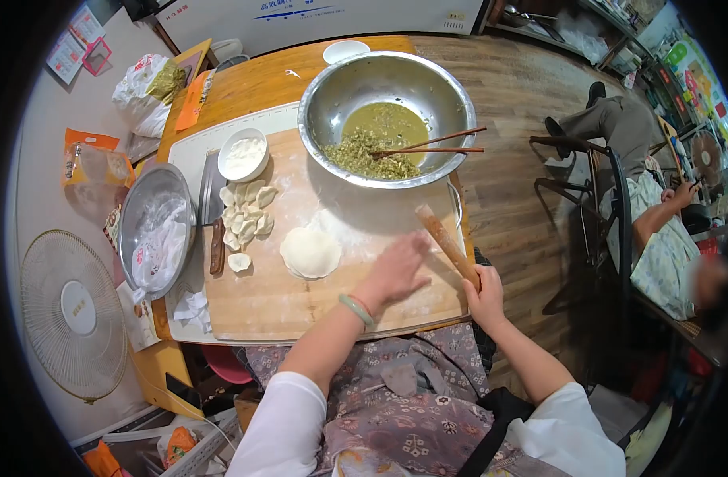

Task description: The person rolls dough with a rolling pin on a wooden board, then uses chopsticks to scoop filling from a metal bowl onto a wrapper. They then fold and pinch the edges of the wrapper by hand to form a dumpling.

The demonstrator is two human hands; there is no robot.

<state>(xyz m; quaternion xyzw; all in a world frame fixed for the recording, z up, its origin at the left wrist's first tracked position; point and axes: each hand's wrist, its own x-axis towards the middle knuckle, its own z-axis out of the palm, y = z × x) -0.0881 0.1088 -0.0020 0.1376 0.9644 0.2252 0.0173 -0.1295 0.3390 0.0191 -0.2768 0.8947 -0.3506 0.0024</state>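
My right hand [485, 296] grips the near end of a wooden rolling pin [445, 242], which slants over the right side of a floured wooden board [372, 306]. Left of it, my left hand [397, 269], with a green bangle at the wrist, is over the board, its fingers stretched out and blurred by motion. Nothing shows in it. A flat round of rolled dough [311, 253] lies left of that hand. Farther left are several small dough pieces [246, 213], with one piece [238, 262] apart from the pile.
A large steel bowl [310, 151] of chopped green filling with chopsticks [435, 150] stands at the back. A white bowl of flour [243, 155], a cleaver [213, 199] and a steel basin [191, 199] line the left. A person [658, 215] sits at far right.
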